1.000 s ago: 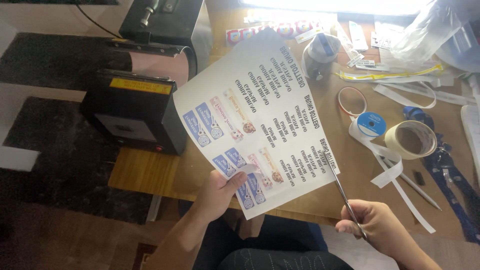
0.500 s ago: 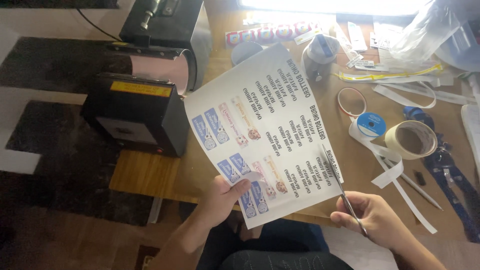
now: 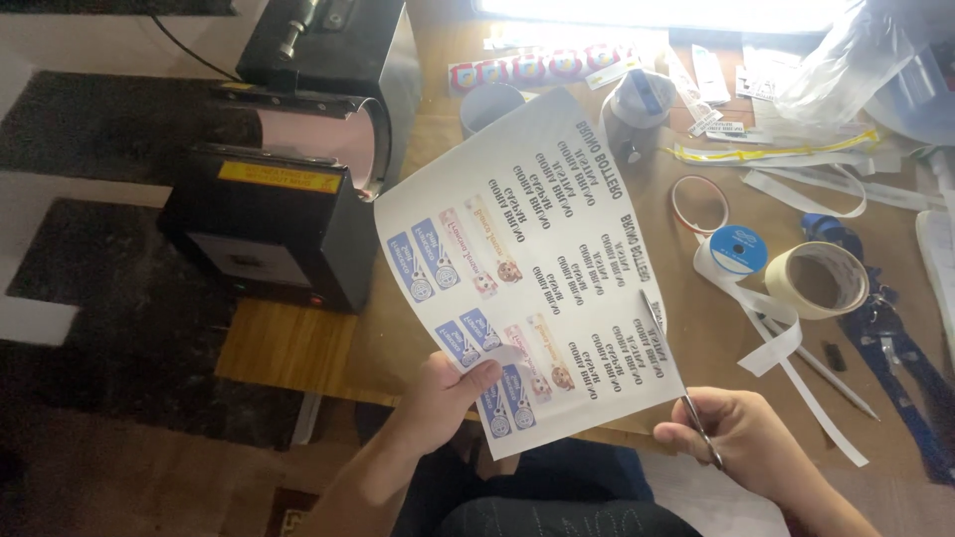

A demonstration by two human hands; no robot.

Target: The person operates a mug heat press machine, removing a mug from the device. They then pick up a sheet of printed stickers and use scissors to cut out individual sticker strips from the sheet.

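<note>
White printed sheet [image 3: 537,268] held up over the desk edge, scissors [image 3: 676,378] at its right side.

Your left hand [image 3: 443,398] pinches the sheet's lower edge, thumb on top over the small blue and pink label pictures, so that hand is closed on the paper. Your right hand [image 3: 751,443] is wrapped around the scissors' handles, and the blades lie along the sheet's right margin; you can't tell whether they are parted. The sheet hangs tilted above the brown wooden desk [image 3: 298,348]. Just to its left stands the black mug press [image 3: 288,189], close to the sheet's corner. To the right lie a masking tape roll [image 3: 818,280], a blue-capped ribbon spool [image 3: 738,251], loose white strips [image 3: 796,348] and a thin ring [image 3: 699,204]. Behind the sheet's top stands a grey cup [image 3: 489,104].
</note>
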